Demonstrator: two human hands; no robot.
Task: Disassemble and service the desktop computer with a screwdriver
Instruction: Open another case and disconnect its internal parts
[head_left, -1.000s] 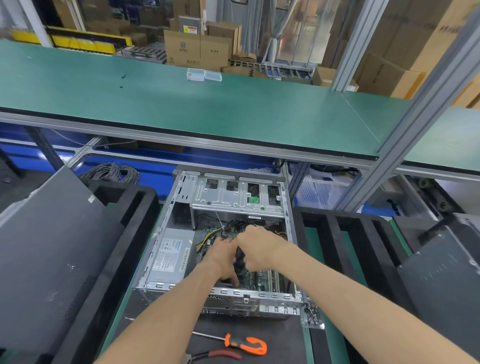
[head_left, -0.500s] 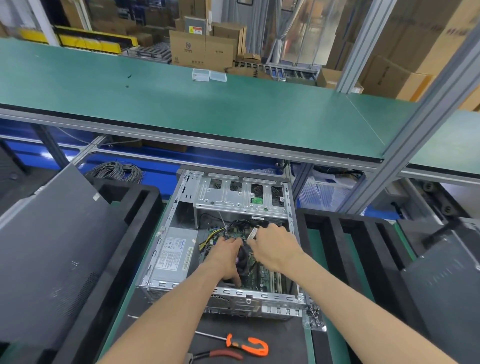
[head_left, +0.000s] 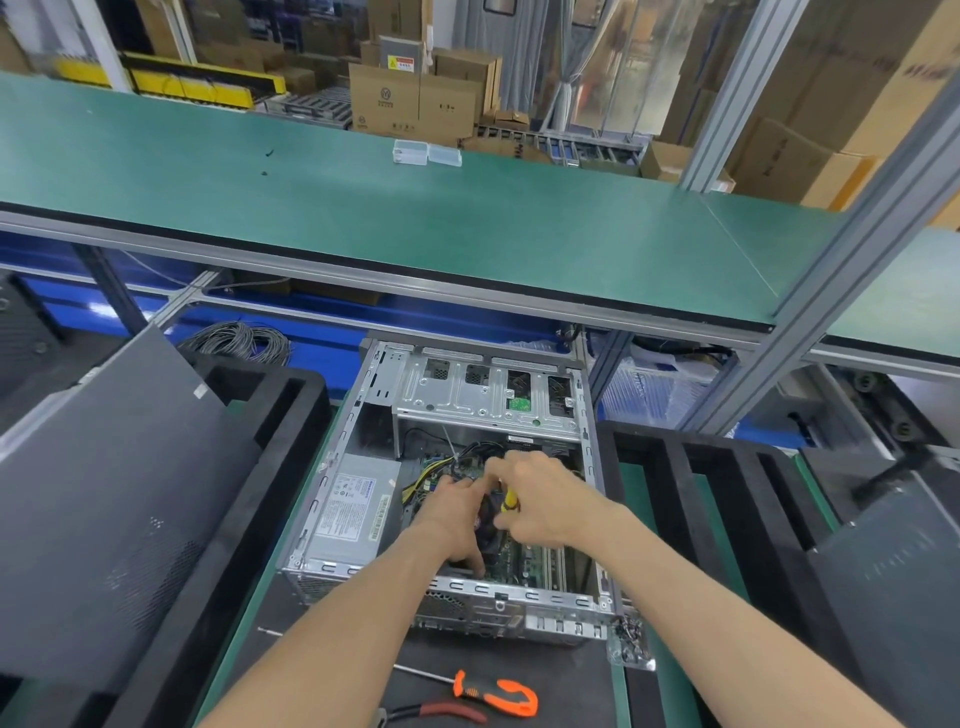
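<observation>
Desktop computer case (head_left: 457, 483) lies open on the bench (head_left: 249, 613), side panel off. Left hand (head_left: 452, 514) reaches onto the motherboard, fingers curled downward; what it holds, cannot tell. Right hand (head_left: 545, 499) grips a yellow-handled screwdriver (head_left: 510, 502). Orange screwdriver (head_left: 483, 693) lies at 6 o'clock from the case, red-handled pliers (head_left: 441, 712) beside it.
</observation>
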